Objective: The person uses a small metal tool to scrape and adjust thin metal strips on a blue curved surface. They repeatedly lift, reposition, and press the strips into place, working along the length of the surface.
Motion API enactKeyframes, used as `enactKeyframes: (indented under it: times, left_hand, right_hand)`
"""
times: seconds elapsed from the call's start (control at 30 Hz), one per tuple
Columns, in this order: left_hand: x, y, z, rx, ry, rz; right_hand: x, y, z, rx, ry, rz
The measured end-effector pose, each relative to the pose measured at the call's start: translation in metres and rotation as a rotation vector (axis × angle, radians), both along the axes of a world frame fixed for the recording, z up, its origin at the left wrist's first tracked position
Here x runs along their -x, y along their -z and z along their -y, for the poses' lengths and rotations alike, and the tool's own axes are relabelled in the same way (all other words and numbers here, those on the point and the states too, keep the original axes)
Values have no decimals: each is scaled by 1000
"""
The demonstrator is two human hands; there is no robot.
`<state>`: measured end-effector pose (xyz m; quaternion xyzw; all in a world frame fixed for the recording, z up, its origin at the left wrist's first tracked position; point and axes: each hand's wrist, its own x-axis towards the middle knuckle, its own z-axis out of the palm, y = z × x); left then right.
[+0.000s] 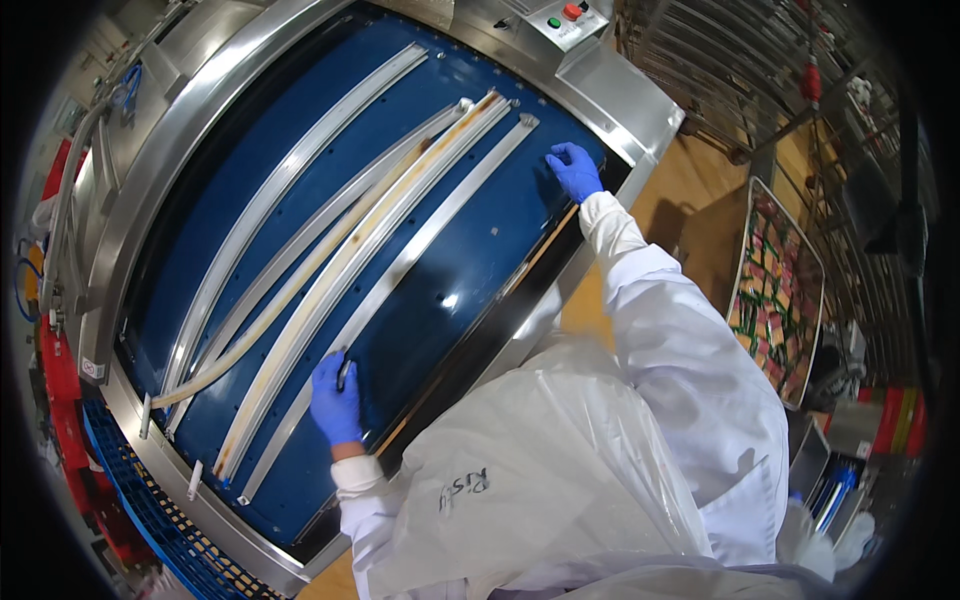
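Observation:
My left hand, in a blue glove, is closed around a small dark and silvery object whose kind I cannot make out. It is beside the nearest flat metal strip on a blue panel. My right hand, also gloved, is at the panel's right end with fingers bent and apart, and I see nothing in it. Farther in lie a brown-stained metal rail, a cream-coloured strip that bends to the left, a thinner metal strip and a wide metal rail.
A steel frame surrounds the panel. At the far right corner sits a control box with red and green buttons. A tray of colourful small packs is on my right, by wire racks. A blue crate stands at the lower left.

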<state>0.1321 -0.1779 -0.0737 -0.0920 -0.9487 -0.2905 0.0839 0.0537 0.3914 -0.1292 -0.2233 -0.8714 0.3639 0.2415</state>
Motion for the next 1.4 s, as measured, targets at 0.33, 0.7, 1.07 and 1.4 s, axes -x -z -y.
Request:
enactKeyframes:
  times: [0.33, 0.7, 1.07, 1.4]
  left_hand:
    - [14, 27, -128, 99, -257, 103]
    - [22, 42, -137, 72, -349, 56]
    - [25, 48, -143, 54, -437, 39]
    - [29, 51, -143, 68, -479, 52]
  right_hand:
    - [110, -15, -23, 83, 43, 456]
    - [110, 10, -91, 52, -463, -140]
    - [105, -12, -73, -50, -552, 164]
    - [100, -28, -74, -232, -449, 241]
